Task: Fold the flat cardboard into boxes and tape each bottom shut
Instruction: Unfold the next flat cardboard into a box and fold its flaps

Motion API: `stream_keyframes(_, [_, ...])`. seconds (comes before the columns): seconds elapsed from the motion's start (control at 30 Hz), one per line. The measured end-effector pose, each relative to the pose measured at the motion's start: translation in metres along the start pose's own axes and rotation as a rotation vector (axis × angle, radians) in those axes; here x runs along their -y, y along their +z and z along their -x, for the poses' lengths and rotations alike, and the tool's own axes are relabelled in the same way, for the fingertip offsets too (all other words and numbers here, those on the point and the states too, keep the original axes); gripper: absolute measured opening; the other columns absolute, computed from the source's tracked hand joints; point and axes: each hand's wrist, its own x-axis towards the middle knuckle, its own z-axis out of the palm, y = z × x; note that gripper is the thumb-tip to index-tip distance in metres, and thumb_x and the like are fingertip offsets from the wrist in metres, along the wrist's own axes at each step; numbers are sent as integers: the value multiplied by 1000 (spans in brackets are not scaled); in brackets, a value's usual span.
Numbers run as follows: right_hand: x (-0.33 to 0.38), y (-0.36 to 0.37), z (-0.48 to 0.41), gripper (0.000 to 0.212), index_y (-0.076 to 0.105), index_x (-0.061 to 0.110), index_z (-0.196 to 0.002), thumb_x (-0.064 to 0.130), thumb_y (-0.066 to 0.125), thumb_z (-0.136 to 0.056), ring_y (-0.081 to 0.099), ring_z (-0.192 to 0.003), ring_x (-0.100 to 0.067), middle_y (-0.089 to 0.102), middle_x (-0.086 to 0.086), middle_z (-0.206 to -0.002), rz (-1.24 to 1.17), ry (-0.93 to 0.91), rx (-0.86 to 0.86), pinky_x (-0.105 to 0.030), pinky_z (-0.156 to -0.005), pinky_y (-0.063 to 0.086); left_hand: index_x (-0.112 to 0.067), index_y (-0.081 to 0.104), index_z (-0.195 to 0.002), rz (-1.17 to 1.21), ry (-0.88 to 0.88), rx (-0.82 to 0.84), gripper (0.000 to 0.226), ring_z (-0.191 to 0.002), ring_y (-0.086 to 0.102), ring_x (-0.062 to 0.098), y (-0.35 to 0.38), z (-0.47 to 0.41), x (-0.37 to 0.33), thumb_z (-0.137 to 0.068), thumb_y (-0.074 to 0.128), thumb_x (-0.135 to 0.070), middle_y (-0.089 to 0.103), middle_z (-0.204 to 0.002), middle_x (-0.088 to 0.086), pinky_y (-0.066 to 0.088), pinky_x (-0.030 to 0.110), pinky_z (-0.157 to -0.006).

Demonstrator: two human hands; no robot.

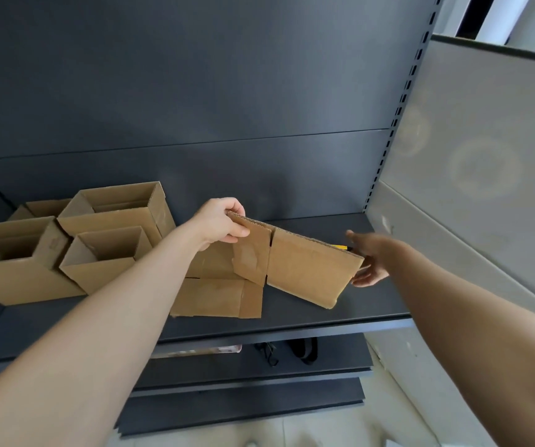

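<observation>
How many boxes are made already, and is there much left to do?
At least four folded boxes stand open on the shelf; their taping cannot be seen. The left hand pinches one flat cardboard, with the right hand at its other end. More flat pieces lie beneath it, not yet folded.

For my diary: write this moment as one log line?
left hand: pinches flat brown cardboard piece | right hand: open beside its right end
</observation>
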Motion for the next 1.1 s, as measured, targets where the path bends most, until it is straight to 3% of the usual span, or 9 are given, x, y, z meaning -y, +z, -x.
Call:
stream_keyframes(0.07, [-2, 2, -8, 62, 46, 3, -128, 55, 40, -95, 56, -102, -43, 55, -24, -113, -49, 42, 47, -52, -84, 52, -12, 58, -85, -22, -5, 0, 21, -90, 65, 21, 0, 3, 0, -80, 69, 6, 62, -93, 10, 58, 32, -78])
stream_keyframes(0.3, [12, 7, -17, 68, 30, 5, -142, 55, 35, -97, 48, -124, -41, 42, -18, -142, -83, 25, 119, -58, -82, 53, -13, 59, -85, -52, -21, -32, 21, -87, 65, 20, 1, 10, 1, -80, 70, 4, 62, -91, 9, 58, 27, -72])
stream_keyframes(0.4, [19, 9, -16, 70, 27, 3, -146, 53, 38, -97, 50, -122, -32, 36, -14, -149, -149, -122, 128, -41, -66, 56, -11, 59, -88, -38, -32, -48, 20, -86, 65, 19, 4, 11, 1, -80, 70, 4, 63, -90, 8, 57, 25, -70])
stream_keyframes(0.53, [30, 4, -11, 65, 40, 12, -142, 55, 43, -94, 44, -131, -28, 41, -12, -146, -181, -278, 172, -38, -92, 49, -10, 58, -86, -10, -45, -63, 20, -88, 66, 23, 7, 10, -2, -79, 70, 5, 63, -92, 11, 59, 33, -77])
stream_keyframes(0.63, [41, -6, -1, 69, 50, 12, -134, 63, 47, -88, 54, -120, -23, 54, -7, -135, -27, -314, 241, -33, -82, 51, -11, 57, -82, -13, -45, -71, 21, -91, 65, 25, 12, 8, -8, -79, 70, 4, 63, -94, 12, 59, 37, -80])
stream_keyframes(0.73, [50, -20, 14, 69, 60, 11, -121, 66, 55, -81, 65, -100, -21, 66, -7, -118, 120, -337, 279, -35, -87, 52, -11, 56, -83, -16, -49, -64, 20, -92, 64, 26, 19, 4, -16, -80, 70, 2, 61, -97, 11, 59, 36, -77])
stream_keyframes(0.83, [55, -34, 23, 71, 65, 13, -113, 70, 62, -71, 67, -91, -19, 70, -3, -107, 316, -341, 186, -35, -87, 53, -12, 55, -85, -7, -57, -38, 19, -94, 63, 25, 30, 1, -25, -82, 69, 0, 60, -99, 10, 59, 36, -76])
stream_keyframes(0.97, [51, -49, 27, 86, 51, 15, -132, 70, 68, -67, 54, -119, -27, 53, -3, -135, 473, -344, -61, -42, -97, 47, -14, 55, -85, 50, -66, 3, 19, -97, 62, 24, 47, -3, -37, -84, 68, 0, 60, -104, 10, 58, 40, -80])
stream_keyframes(1.1, [41, -64, 34, 101, 41, 14, -140, 66, 74, -60, 44, -129, -33, 41, -7, -147, 430, -294, -65, -50, -100, 44, -15, 55, -86, 90, -78, 57, 20, -101, 62, 26, 63, -4, -41, -83, 68, 1, 59, -109, 13, 58, 38, -80])
